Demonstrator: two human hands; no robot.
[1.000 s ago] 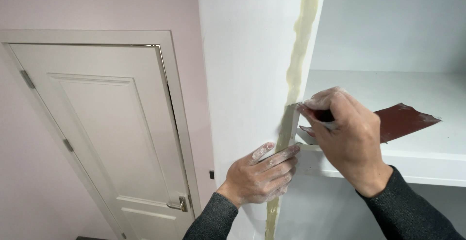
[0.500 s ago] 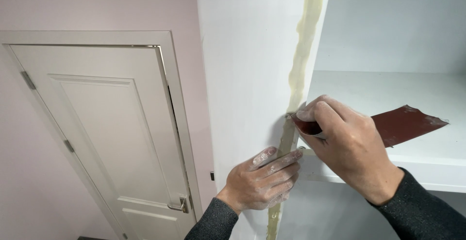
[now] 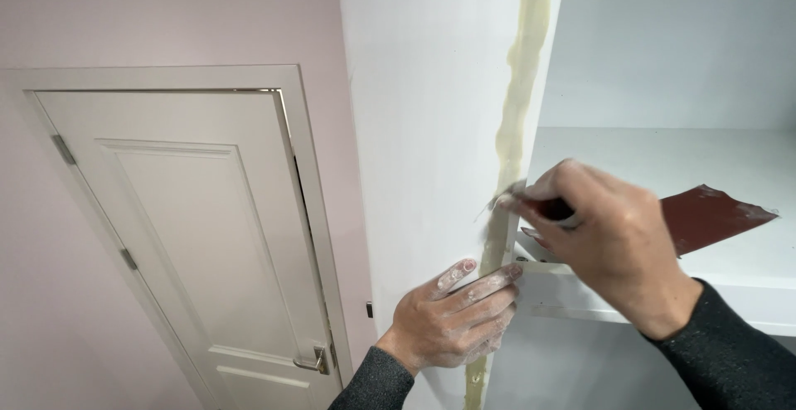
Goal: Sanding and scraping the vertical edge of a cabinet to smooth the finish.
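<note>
The left hand point(image 3: 452, 315) lies spread flat against the white panel point(image 3: 423, 128) while the right hand point(image 3: 609, 240) pinches a scraper point(image 3: 531, 207) at the yellowish filler seam point(image 3: 521, 103), apparently mid-scraping; continuing calls for steady pressure along it.

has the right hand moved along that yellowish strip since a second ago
Cannot tell: the right hand sits at the same spot on the yellowish strip, just above the shelf edge. The left hand is flat on the panel below.
</note>
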